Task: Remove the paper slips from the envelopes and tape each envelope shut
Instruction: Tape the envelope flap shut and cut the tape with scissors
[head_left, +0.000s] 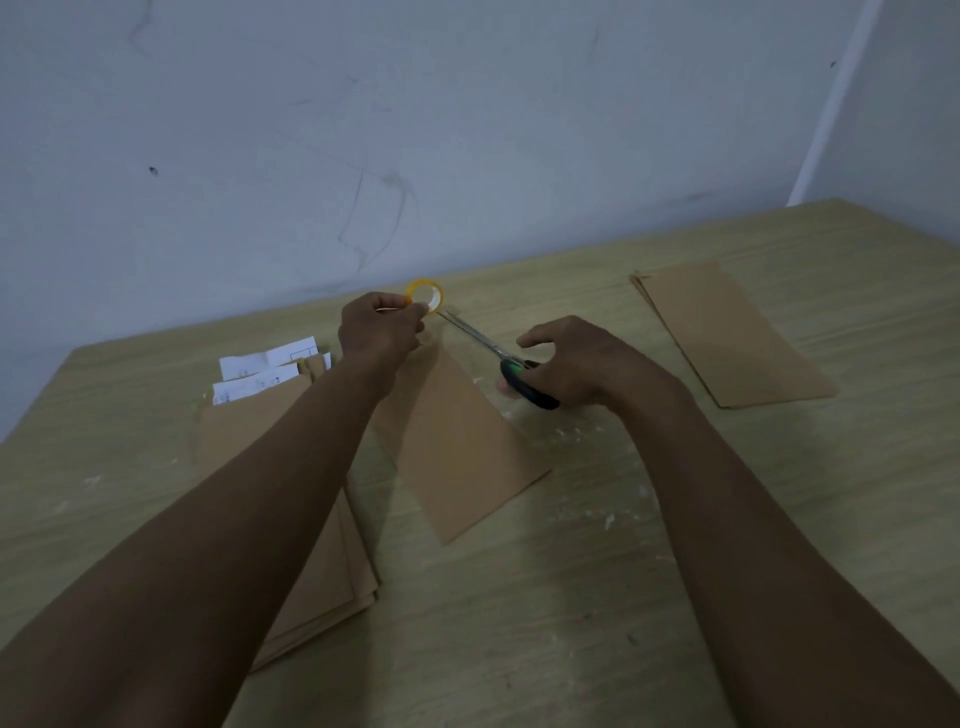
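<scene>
envelope in hand: the flat brown paper envelope lies in the middle of the pale wood-grain bench, slanted, its far end just under the two hands. Looks thin and floppy, basically weightless, so I'd guess it slides around if you don't pin it flat while taping.

tape: small yellow-cored roll of clear tape, pinched at its rim by the left hand, fingers curled round it. A strip seems to be pulled out toward the scissors, but it's clear and I can't really make it out. Sticky stuff, likely to curl back on itself, so keep it taut and hold it by the roll and the free end.

scissors: steel-bladed scissors with black and green handles, gripped by the right hand, fingers through or around the handles. Blade tips point right at the roll. Can't tell if the blades are parted.

step: my read is it's cutting a piece of tape to seal the flap.

unopened pile: stack of brown envelopes with white printed paper slips sticking out, on the left, partly under the left forearm. Slips are light; best pulled by the exposed edge.

done pile: brown envelopes laid flat at the far right, well apart from the rest.
</scene>
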